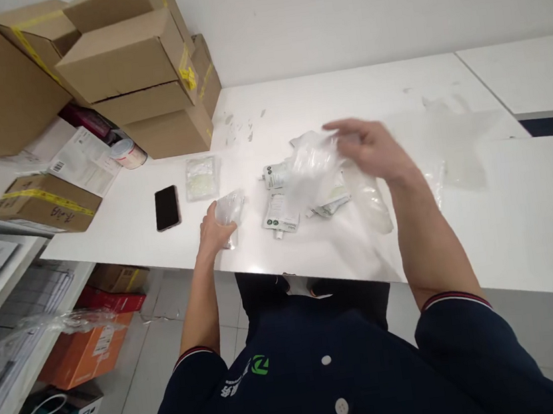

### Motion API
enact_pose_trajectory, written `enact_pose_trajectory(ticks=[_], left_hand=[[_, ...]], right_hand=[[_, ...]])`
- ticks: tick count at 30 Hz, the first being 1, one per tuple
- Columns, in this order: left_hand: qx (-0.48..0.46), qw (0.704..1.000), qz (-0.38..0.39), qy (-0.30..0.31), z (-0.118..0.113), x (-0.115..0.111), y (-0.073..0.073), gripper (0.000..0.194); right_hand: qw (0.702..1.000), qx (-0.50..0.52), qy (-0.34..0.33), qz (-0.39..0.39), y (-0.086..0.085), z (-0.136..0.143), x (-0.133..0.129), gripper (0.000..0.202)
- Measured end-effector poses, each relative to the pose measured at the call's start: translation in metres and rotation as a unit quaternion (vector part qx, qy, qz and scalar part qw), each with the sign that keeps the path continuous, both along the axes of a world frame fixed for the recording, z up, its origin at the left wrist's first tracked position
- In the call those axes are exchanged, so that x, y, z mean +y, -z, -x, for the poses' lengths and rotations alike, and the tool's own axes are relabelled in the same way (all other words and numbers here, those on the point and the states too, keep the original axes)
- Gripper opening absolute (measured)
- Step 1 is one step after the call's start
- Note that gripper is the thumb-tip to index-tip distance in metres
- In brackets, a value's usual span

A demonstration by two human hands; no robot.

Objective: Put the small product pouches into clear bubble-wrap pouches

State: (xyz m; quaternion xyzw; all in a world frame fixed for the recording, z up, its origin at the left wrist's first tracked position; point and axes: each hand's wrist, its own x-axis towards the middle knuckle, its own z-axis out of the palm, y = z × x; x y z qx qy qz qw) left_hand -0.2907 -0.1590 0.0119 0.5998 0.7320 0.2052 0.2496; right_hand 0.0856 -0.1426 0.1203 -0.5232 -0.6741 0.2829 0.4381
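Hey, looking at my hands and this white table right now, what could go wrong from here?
The clear plastic packaging in your left hand is close to the front edge of the table, so it might slip off if let go.

Blurred clear plastic by your right hand overlaps the loosely piled white pouches; it could drag one out of place.

Near the front edge of the tabletop [524, 217] you have a clear plastic wrapper [231, 207], shiny, slanting back from that edge; to its right a second clear wrapper [308, 166], blurred, partly covers your loose heap of white capped packs [281, 214], green-printed, one cap pointing at the front edge
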Motion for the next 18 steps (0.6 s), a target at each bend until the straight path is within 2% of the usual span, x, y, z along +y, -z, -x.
enact_pose_trajectory(ticks=[2,4,6,9,11,14,16,18], left_hand=[[-0.164,0.985,-0.017,0.051,-0.002,0.004,-0.007,0.089],[-0.309,0.943,-0.01,0.12,-0.007,0.009,-0.014,0.088],[-0.403,0.899,0.007,0.169,-0.018,0.016,-0.021,0.083],[-0.479,0.854,0.035,0.199,-0.038,0.026,-0.029,0.067],[-0.51,0.834,0.072,0.199,-0.049,0.031,-0.029,0.06],[-0.539,0.811,0.148,0.172,-0.059,0.037,-0.025,0.055],[-0.552,0.799,0.181,0.152,-0.059,0.041,-0.021,0.054],[-0.569,0.791,0.179,0.136,-0.057,0.045,-0.018,0.052]], right_hand=[[0.993,-0.059,-0.054,0.09,0.012,0.016,0.002,0.036],[0.984,-0.089,-0.073,0.135,0.02,0.031,0.005,0.046],[0.985,-0.091,-0.075,0.129,0.023,0.045,0.008,0.067],[0.985,-0.098,-0.09,0.107,0.018,0.064,0.01,0.09],[0.984,-0.132,-0.078,0.095,0.013,0.073,0.012,0.083],[0.977,-0.2,-0.028,0.072,0.008,0.08,0.015,0.041],[0.974,-0.219,-0.003,0.061,0.006,0.079,0.018,0.034],[0.974,-0.219,0.019,0.051,0.005,0.073,0.022,0.032]])
